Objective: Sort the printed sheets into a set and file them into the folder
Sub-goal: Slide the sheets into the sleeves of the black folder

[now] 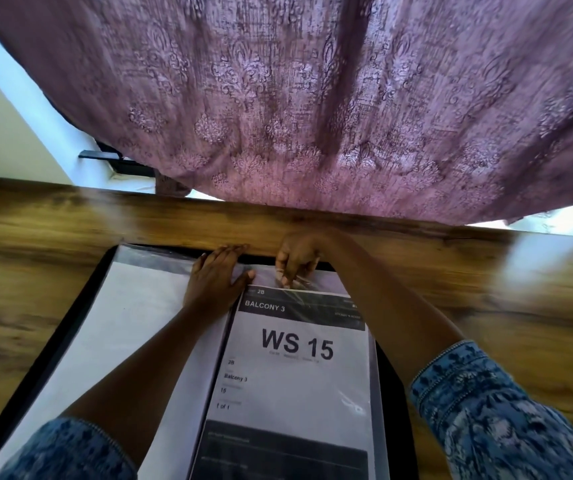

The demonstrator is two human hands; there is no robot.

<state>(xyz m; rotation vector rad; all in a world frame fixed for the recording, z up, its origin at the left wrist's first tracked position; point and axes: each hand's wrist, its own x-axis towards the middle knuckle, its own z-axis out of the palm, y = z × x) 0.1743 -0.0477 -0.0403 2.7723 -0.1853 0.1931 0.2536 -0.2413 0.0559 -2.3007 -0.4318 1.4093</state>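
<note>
An open black folder (70, 323) with clear plastic sleeves lies on the wooden table. Its right page holds a printed sheet (298, 379) headed "BALCONY 3" and "WS 15", lying inside a clear sleeve (264, 275). My left hand (217, 277) lies flat with straight fingers on the top of the folder near the spine, pressing it down. My right hand (297, 261) has curled fingers pinching the open top edge of the clear sleeve just above the sheet. The left page (139, 327) shows a blank white sheet in its sleeve.
The wooden table (35, 237) stretches to both sides of the folder. A purple patterned curtain (312, 98) hangs just behind the table's far edge. A bright blurred patch (534, 268) lies on the table at the right.
</note>
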